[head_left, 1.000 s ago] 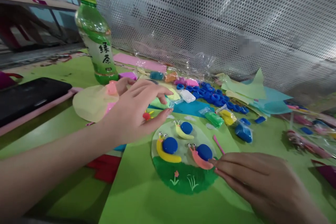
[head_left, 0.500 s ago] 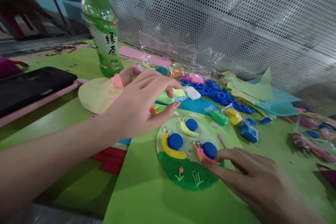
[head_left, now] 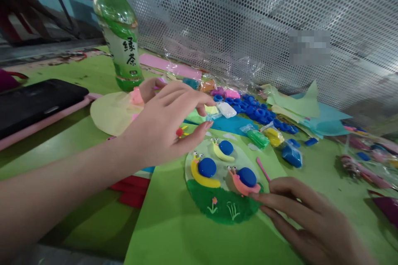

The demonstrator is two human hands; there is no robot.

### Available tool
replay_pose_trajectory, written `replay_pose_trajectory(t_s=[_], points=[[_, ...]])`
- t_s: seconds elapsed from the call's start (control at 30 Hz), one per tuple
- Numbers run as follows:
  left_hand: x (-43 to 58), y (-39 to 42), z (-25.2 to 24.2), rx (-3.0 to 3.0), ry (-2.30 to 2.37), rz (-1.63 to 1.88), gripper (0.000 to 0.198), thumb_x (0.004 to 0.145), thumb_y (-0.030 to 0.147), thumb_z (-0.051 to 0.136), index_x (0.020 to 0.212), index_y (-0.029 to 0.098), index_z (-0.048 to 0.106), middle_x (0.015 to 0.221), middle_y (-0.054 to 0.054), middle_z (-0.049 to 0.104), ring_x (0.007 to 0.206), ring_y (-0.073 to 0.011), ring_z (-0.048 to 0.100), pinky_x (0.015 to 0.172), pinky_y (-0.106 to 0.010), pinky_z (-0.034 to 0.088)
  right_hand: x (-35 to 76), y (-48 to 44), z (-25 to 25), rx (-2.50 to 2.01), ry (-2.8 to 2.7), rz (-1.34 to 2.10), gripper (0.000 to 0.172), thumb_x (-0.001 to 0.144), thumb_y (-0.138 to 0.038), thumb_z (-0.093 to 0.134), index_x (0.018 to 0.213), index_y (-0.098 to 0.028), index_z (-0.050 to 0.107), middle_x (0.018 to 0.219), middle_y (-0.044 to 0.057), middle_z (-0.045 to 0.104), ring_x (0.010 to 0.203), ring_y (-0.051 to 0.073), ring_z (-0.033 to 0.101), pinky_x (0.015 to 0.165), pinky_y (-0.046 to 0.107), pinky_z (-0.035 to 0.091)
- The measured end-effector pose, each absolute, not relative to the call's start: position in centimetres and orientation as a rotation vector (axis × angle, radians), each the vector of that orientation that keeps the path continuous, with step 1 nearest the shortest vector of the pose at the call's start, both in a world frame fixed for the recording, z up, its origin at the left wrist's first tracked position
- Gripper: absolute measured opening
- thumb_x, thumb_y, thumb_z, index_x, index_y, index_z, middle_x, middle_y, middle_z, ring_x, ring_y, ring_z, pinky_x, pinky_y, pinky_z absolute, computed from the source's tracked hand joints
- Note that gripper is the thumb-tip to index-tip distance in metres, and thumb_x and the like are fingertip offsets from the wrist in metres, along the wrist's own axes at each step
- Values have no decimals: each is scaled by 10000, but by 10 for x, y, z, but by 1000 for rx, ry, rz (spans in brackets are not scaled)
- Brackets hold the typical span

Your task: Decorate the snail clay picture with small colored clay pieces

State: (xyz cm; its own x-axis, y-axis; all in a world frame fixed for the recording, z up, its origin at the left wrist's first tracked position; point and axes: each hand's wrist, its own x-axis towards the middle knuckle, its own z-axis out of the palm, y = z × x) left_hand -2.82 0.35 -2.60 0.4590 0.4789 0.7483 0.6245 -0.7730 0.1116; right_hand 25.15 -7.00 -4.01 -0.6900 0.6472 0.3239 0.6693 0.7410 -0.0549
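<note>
A round clay picture (head_left: 224,211) lies on a green sheet, its top pale and its bottom dark green. On it sit three clay snails with blue cap shells: a yellow snail (head_left: 205,180), a pale yellow snail (head_left: 223,156) and a pink snail (head_left: 241,185). My right hand (head_left: 307,215) has its fingers apart, one fingertip touching the pink snail's tail. A thin pink stick (head_left: 263,169) lies at its knuckles. Empty, my left hand (head_left: 169,120) hovers left of the picture with fingers and thumb spread. A red and yellow clay piece (head_left: 180,131) is partly hidden behind it.
A green tea bottle (head_left: 120,33) stands at the back left, near a black phone (head_left: 40,103). Blue bottle caps (head_left: 259,112) and packets of clay, such as a green one (head_left: 257,138), lie behind the picture. A perforated metal panel (head_left: 217,16) closes off the back.
My right hand has shifted slightly right and down; its fingers have loosened from around the pink snail's rear, with one still touching the tail. My left hand stays nearly still.
</note>
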Motion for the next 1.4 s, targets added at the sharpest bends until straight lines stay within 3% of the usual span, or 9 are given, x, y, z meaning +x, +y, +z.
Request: replay_pose_trajectory(t_s=[0.17,0.37,1.4], points=[[-25,2,-28,-2548,-918,-1195,217,830,163,500,1033,97,540,887,-58,636,935,-178,528,855,-326,427,253,-75,-52,-1051,-2583,-143,182,861,-176,496,912,-213,666,805,42,600,618,101,597,512,189,483],[-26,5,-28,-2508,-975,-1228,199,825,220,507,1015,169,534,866,-30,635,916,-183,546,830,-339,447,252,-77,-53,-1027,-2667,-157,215,884,-209,461,895,-215,675,716,21,597,531,92,569,447,196,440],[-26,2,-27,-2482,-958,-1194,189,815,228,500,1004,243,504,857,-6,637,918,-196,550,831,-362,447,254,-80,-56,-1018,-2659,-192,231,897,-158,421,871,-192,649,762,33,655,560,109,607,453,224,438]])
